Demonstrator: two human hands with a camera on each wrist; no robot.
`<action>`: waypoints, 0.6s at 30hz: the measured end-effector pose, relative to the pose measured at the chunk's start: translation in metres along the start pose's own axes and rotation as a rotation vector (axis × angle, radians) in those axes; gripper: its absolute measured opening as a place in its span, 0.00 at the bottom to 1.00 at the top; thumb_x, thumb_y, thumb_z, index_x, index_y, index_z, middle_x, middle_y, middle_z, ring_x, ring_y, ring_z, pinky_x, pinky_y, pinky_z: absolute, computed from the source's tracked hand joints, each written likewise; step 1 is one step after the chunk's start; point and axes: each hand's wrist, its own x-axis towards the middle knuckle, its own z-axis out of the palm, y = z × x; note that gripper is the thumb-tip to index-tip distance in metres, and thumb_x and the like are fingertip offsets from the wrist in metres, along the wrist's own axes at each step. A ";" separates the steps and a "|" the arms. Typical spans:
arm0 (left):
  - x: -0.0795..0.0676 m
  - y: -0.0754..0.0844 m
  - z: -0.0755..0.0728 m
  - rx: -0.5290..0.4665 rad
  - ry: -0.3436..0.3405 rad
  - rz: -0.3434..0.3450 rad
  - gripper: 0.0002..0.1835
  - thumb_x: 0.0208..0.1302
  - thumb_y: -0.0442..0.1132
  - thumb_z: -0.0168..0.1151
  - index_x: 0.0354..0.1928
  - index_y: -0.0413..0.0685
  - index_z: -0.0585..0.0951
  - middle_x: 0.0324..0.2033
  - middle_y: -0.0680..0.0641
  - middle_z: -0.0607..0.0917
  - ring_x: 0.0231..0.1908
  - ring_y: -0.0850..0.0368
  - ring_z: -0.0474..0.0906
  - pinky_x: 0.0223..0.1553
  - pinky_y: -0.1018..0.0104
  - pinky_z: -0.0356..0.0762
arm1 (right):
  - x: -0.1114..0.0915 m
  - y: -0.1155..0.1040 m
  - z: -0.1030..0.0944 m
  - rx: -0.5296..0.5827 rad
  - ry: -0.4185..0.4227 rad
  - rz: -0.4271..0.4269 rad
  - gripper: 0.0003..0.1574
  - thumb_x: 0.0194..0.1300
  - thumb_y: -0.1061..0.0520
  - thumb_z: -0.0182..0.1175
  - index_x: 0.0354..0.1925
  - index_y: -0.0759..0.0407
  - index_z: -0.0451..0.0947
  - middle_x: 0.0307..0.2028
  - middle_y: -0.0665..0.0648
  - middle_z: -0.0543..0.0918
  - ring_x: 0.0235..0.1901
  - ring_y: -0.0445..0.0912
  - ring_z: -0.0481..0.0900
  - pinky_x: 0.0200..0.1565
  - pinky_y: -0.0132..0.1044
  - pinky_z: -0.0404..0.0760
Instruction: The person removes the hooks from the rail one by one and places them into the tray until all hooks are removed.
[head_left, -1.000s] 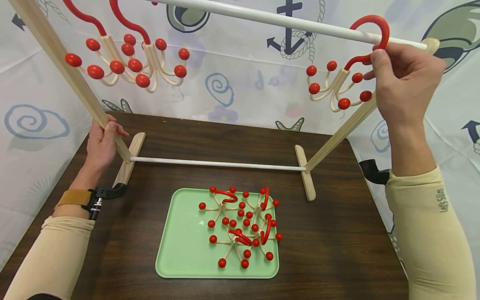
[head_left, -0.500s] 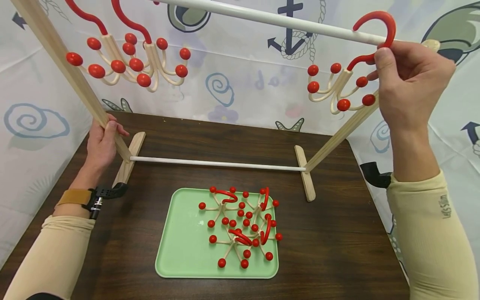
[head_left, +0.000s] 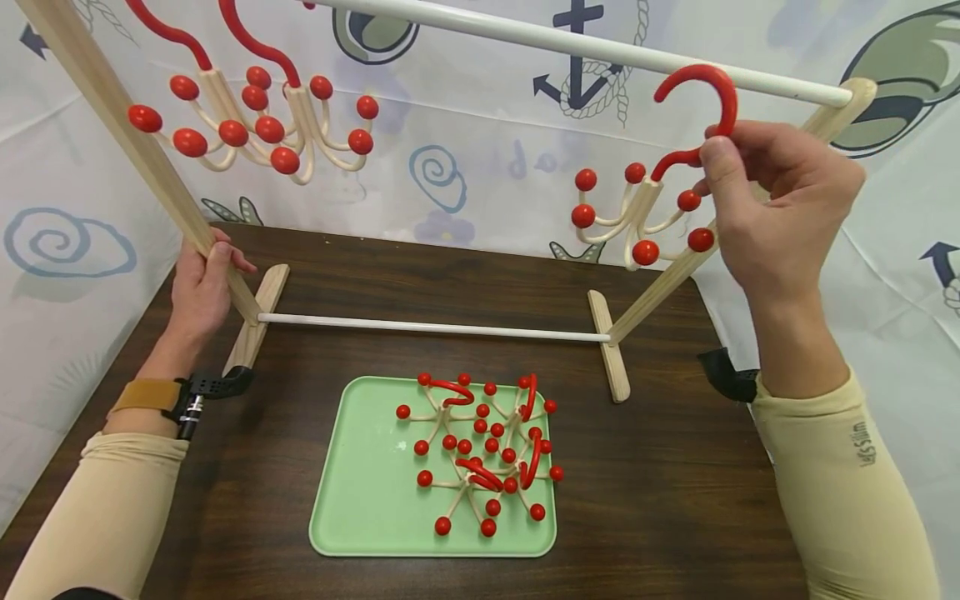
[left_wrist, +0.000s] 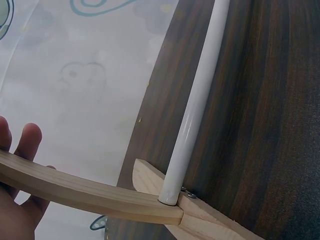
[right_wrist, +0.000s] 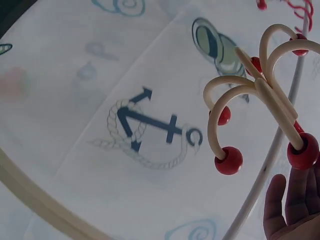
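Observation:
My right hand [head_left: 787, 200] pinches the red hook of a ball-tipped multi-prong hanger [head_left: 642, 202] between thumb and fingers. The hook's free tip shows in front of and below the white top rail [head_left: 525, 35], off it. In the right wrist view the hanger's pale prongs [right_wrist: 275, 105] and red balls are seen from below, beside my fingers [right_wrist: 297, 200]. My left hand [head_left: 201, 287] grips the rack's left wooden post [head_left: 146, 167] low down; the left wrist view shows fingers [left_wrist: 30, 140] around that post. Two similar hangers [head_left: 302, 112] hang at the upper left.
A green tray [head_left: 360, 508] on the dark table [head_left: 675, 500] bears several more hangers [head_left: 471, 479] on its right side. The rack's lower white bar [head_left: 435, 327] joins both feet, and its right post [head_left: 660, 292] stands behind the held hanger. A printed curtain [head_left: 487, 133] hangs behind.
The held hanger's hook sat over the top rail near its right end. Right hand and hanger have since moved left and down, taking the hook off the rail. The left hand stays put.

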 end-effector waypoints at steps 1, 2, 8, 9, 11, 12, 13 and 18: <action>0.000 0.000 0.000 0.000 0.001 0.000 0.07 0.79 0.43 0.40 0.51 0.53 0.66 0.33 0.48 0.75 0.36 0.62 0.78 0.44 0.65 0.66 | -0.005 -0.002 0.003 0.023 -0.014 0.003 0.10 0.59 0.62 0.63 0.38 0.66 0.87 0.30 0.54 0.87 0.25 0.39 0.81 0.37 0.29 0.77; 0.000 0.000 0.000 0.003 0.000 -0.001 0.07 0.79 0.43 0.40 0.51 0.53 0.67 0.33 0.47 0.75 0.36 0.62 0.78 0.44 0.65 0.66 | -0.009 -0.004 0.007 0.051 -0.031 0.009 0.10 0.59 0.63 0.63 0.37 0.68 0.86 0.29 0.53 0.87 0.25 0.39 0.81 0.36 0.30 0.77; 0.000 0.002 -0.001 0.007 -0.005 -0.009 0.08 0.79 0.43 0.40 0.52 0.53 0.67 0.34 0.48 0.75 0.37 0.62 0.78 0.45 0.65 0.67 | -0.040 -0.014 0.032 0.165 -0.209 -0.012 0.08 0.60 0.65 0.64 0.36 0.69 0.85 0.26 0.58 0.86 0.25 0.39 0.80 0.36 0.31 0.75; 0.000 0.002 -0.001 0.009 -0.006 -0.014 0.08 0.79 0.44 0.40 0.52 0.53 0.67 0.34 0.48 0.75 0.37 0.62 0.78 0.45 0.65 0.67 | -0.045 -0.015 0.037 0.175 -0.248 -0.027 0.08 0.60 0.65 0.64 0.37 0.69 0.85 0.26 0.58 0.86 0.25 0.39 0.80 0.36 0.32 0.75; -0.001 0.003 -0.001 0.011 -0.010 -0.025 0.08 0.79 0.44 0.39 0.53 0.54 0.66 0.34 0.49 0.75 0.37 0.62 0.78 0.45 0.65 0.67 | -0.057 -0.016 0.045 0.209 -0.318 -0.048 0.08 0.60 0.64 0.64 0.37 0.68 0.85 0.27 0.57 0.86 0.26 0.41 0.79 0.35 0.32 0.76; -0.001 0.003 -0.001 0.012 -0.012 -0.028 0.08 0.79 0.44 0.39 0.53 0.54 0.66 0.34 0.49 0.75 0.38 0.62 0.78 0.46 0.65 0.67 | -0.063 -0.016 0.050 0.223 -0.351 -0.061 0.08 0.60 0.64 0.64 0.37 0.68 0.85 0.27 0.56 0.86 0.26 0.41 0.79 0.34 0.32 0.76; -0.001 0.003 -0.001 0.013 -0.014 -0.030 0.09 0.79 0.44 0.39 0.53 0.54 0.66 0.34 0.49 0.75 0.38 0.62 0.78 0.46 0.65 0.67 | -0.069 -0.017 0.054 0.244 -0.379 -0.067 0.07 0.60 0.64 0.65 0.37 0.68 0.85 0.27 0.55 0.86 0.26 0.42 0.79 0.33 0.32 0.76; -0.001 0.005 0.000 0.019 -0.016 -0.038 0.09 0.79 0.44 0.39 0.53 0.54 0.66 0.35 0.49 0.75 0.38 0.63 0.77 0.46 0.64 0.67 | -0.095 -0.020 0.074 0.322 -0.487 -0.044 0.06 0.61 0.63 0.64 0.37 0.65 0.85 0.29 0.51 0.86 0.25 0.41 0.80 0.32 0.34 0.78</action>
